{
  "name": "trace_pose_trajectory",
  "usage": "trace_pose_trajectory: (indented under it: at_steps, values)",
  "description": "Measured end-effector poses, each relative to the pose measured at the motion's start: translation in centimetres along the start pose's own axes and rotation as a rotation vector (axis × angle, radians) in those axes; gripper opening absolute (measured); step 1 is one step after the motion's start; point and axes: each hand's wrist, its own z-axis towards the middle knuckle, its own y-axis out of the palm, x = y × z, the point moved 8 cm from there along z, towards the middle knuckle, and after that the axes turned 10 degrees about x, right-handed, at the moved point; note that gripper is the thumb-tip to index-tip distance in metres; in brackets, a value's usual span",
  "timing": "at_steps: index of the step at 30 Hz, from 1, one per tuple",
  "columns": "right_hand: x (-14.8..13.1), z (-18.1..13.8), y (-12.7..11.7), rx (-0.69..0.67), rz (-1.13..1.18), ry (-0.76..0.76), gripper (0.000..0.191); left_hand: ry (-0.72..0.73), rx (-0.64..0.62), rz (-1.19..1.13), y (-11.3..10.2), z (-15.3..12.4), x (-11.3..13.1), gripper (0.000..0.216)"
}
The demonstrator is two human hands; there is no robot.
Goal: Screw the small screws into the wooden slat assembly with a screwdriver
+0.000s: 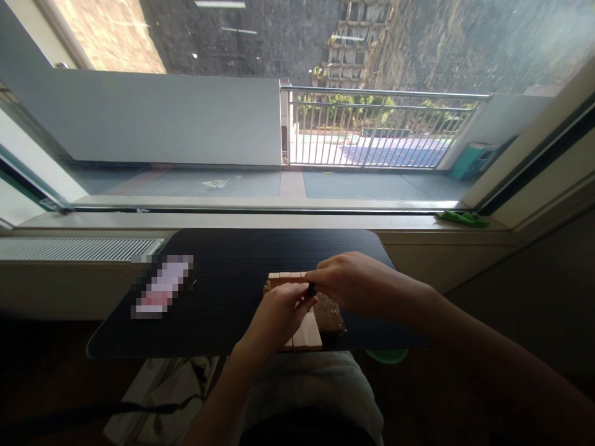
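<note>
My right hand reaches in from the right, its fingers pinched on a small black piece. The kind of this piece cannot be made out. My left hand is closed just below it, with thumb and forefinger at the same black piece. Beneath both hands lie pale wooden strips side by side, partly covered by my left hand. Right of the strips is a brown block with a rough, speckled surface. All of this rests near the front edge of the black table.
On the table's left side lies a blurred-out pink and white item. A windowsill runs behind the table, with a green cloth at its right end. A radiator stands at the left. Under the table's right side shows a green round rim.
</note>
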Motion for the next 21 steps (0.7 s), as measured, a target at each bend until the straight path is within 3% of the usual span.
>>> trace_pose_trajectory:
  at_steps: [12,21]
  values:
    - [0.59,0.20,0.53,0.044,0.036,-0.009,0.016,-0.002,-0.027,-0.090,0.19,0.08,-0.27,0.011]
    - [0.71,0.33,0.64,0.053,0.042,0.008,0.017,0.078,0.005,-0.098,0.07,0.28,0.03,0.007]
